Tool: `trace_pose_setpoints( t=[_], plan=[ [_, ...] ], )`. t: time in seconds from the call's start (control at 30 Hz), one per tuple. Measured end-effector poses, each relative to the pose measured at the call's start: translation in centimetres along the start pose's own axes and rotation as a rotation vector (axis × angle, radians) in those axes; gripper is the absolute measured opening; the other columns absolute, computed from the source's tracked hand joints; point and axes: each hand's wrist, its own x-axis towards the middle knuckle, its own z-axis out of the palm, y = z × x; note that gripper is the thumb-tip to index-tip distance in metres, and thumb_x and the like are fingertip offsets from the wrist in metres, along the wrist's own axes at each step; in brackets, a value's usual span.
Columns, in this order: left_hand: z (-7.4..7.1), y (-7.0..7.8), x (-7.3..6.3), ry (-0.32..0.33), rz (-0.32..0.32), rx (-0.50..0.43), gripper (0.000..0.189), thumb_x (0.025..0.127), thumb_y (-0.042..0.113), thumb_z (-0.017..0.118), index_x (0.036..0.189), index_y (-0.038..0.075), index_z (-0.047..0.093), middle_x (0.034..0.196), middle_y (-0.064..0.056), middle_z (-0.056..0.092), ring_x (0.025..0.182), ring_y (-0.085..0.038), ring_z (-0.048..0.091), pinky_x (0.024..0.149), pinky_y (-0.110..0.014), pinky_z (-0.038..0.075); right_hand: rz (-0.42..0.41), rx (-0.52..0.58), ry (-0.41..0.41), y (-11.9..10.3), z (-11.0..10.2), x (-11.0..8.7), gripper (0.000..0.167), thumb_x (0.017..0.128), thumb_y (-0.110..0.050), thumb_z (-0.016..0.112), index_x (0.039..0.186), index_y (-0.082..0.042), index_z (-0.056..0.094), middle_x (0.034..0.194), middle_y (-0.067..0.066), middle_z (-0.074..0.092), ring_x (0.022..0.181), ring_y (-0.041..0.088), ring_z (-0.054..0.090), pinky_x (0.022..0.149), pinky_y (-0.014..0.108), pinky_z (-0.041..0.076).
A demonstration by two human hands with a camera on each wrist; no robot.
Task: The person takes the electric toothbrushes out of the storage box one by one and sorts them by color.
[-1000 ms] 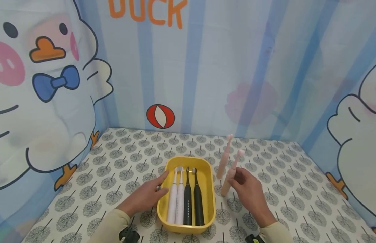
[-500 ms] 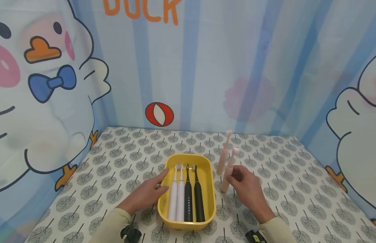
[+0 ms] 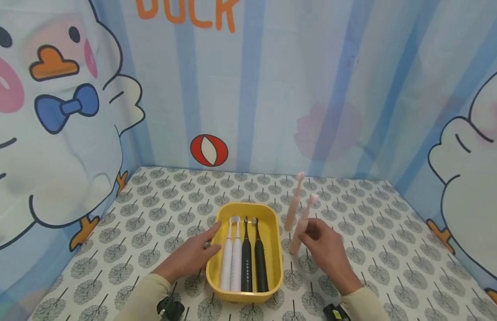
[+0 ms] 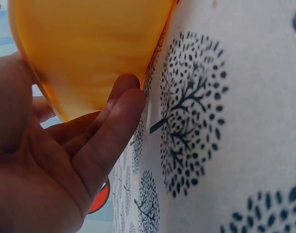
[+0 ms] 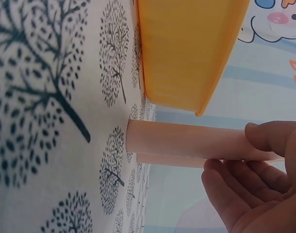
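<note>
My right hand (image 3: pixel 328 244) pinches a pink electric toothbrush (image 3: pixel 300 229) by its upper handle. The brush stands upright, its base on the cloth in the right wrist view. Behind it a second pink electric toothbrush (image 3: pixel 292 211) stands upright, untouched. My left hand (image 3: pixel 189 258) holds the left side of a yellow bin (image 3: pixel 277 267), thumb over the rim and fingers (image 4: pixel 113 131) against the outer wall. Inside the bin, side by side, lie two white electric toothbrushes (image 3: pixel 231 265) and two black ones (image 3: pixel 253 265), heads toward the far end.
A tree-patterned cloth (image 3: pixel 160 232) covers the table. Around its back and sides hangs a curtain (image 3: pixel 264 89) with duck figures and a red ball print. The pink toothbrushes stand just right of the bin.
The head view has shifted slightly. My right hand keeps its pinch on the nearer pink toothbrush, which has tilted only slightly. The left hand stays on the bin.
</note>
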Motion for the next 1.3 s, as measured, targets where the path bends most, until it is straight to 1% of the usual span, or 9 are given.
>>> trace_pose_setpoints(
  t=[0.13, 0.23, 0.37, 0.57, 0.7, 0.93, 1.1, 1.2, 1.3],
  plan=[
    [-0.2, -0.3, -0.3, 0.026, 0.008, 0.043, 0.064, 0.102, 0.036, 0.050, 0.157, 0.028, 0.017, 0.154, -0.008, 0.033, 0.093, -0.012, 0.063, 0.088, -0.039, 0.047, -0.017, -0.017, -0.014, -0.1, 0.2, -0.2, 0.039, 0.093, -0.025, 0.068, 0.128, -0.011, 0.058, 0.116, 0.005, 0.065, 0.106, 0.024, 0.061, 0.088, 0.046, 0.050],
    [0.0, -0.3, -0.3, 0.052, 0.019, 0.064, 0.064, 0.102, 0.036, 0.051, 0.157, 0.028, 0.018, 0.152, -0.010, 0.036, 0.115, -0.017, 0.057, 0.099, -0.043, 0.042, -0.018, -0.022, -0.022, -0.1, -0.1, -0.5, 0.042, 0.093, -0.027, 0.068, 0.130, -0.011, 0.057, 0.119, 0.006, 0.065, 0.108, 0.025, 0.060, 0.089, 0.047, 0.049],
    [0.9, 0.2, 0.3, 0.076, 0.014, 0.049, 0.064, 0.101, 0.037, 0.051, 0.156, 0.031, 0.019, 0.152, -0.007, 0.037, 0.130, -0.023, 0.044, 0.107, -0.047, 0.033, -0.034, -0.039, -0.023, 0.1, -1.6, -0.3, 0.045, 0.094, -0.031, 0.066, 0.133, -0.011, 0.055, 0.121, 0.008, 0.063, 0.110, 0.027, 0.059, 0.089, 0.048, 0.049],
    [1.5, 0.6, 0.8, 0.081, 0.001, 0.022, 0.064, 0.101, 0.040, 0.051, 0.156, 0.034, 0.019, 0.153, -0.004, 0.035, 0.131, -0.023, 0.044, 0.107, -0.048, 0.033, -0.054, -0.074, 0.004, 0.0, -3.5, -0.1, 0.055, 0.095, -0.038, 0.064, 0.137, -0.004, 0.051, 0.127, 0.016, 0.059, 0.113, 0.033, 0.057, 0.090, 0.050, 0.047],
    [0.9, 0.3, 0.2, 0.075, 0.006, 0.051, 0.064, 0.101, 0.038, 0.051, 0.156, 0.032, 0.019, 0.154, -0.005, 0.033, 0.133, -0.023, 0.040, 0.108, -0.047, 0.032, -0.024, -0.037, 0.017, -0.4, -3.3, -0.7, 0.055, 0.095, -0.035, 0.063, 0.138, -0.004, 0.049, 0.130, 0.017, 0.058, 0.115, 0.034, 0.056, 0.093, 0.051, 0.046],
    [0.1, -0.2, -0.4, 0.050, 0.001, 0.052, 0.063, 0.102, 0.036, 0.050, 0.157, 0.030, 0.018, 0.154, -0.005, 0.033, 0.127, -0.019, 0.046, 0.104, -0.044, 0.037, -0.003, -0.011, 0.103, -1.0, -3.2, -1.9, 0.054, 0.096, -0.037, 0.061, 0.140, -0.006, 0.048, 0.129, 0.014, 0.058, 0.115, 0.032, 0.056, 0.093, 0.049, 0.046],
    [0.2, -0.2, -0.4, 0.050, -0.008, 0.061, 0.063, 0.102, 0.036, 0.050, 0.157, 0.030, 0.019, 0.153, -0.005, 0.034, 0.113, -0.013, 0.056, 0.100, -0.043, 0.041, 0.002, 0.029, 0.204, -1.7, -3.6, -2.6, 0.045, 0.098, -0.034, 0.060, 0.134, -0.008, 0.053, 0.124, 0.010, 0.061, 0.112, 0.029, 0.058, 0.091, 0.049, 0.047],
    [0.3, -0.1, -0.3, 0.063, -0.006, 0.074, 0.063, 0.102, 0.036, 0.050, 0.156, 0.030, 0.020, 0.154, -0.004, 0.034, 0.114, -0.014, 0.056, 0.102, -0.043, 0.040, -0.012, 0.067, 0.262, -2.4, -3.7, -2.9, 0.036, 0.098, -0.031, 0.060, 0.128, -0.010, 0.058, 0.117, 0.006, 0.063, 0.107, 0.024, 0.059, 0.090, 0.046, 0.047],
    [0.3, 0.0, -0.1, 0.081, -0.003, 0.090, 0.062, 0.102, 0.037, 0.051, 0.156, 0.033, 0.020, 0.154, -0.002, 0.033, 0.119, -0.015, 0.053, 0.105, -0.044, 0.037, -0.024, 0.154, 0.251, -3.4, -3.8, -3.0, 0.030, 0.098, -0.029, 0.061, 0.122, -0.011, 0.061, 0.112, 0.003, 0.065, 0.101, 0.018, 0.061, 0.086, 0.037, 0.048]
  ],
)
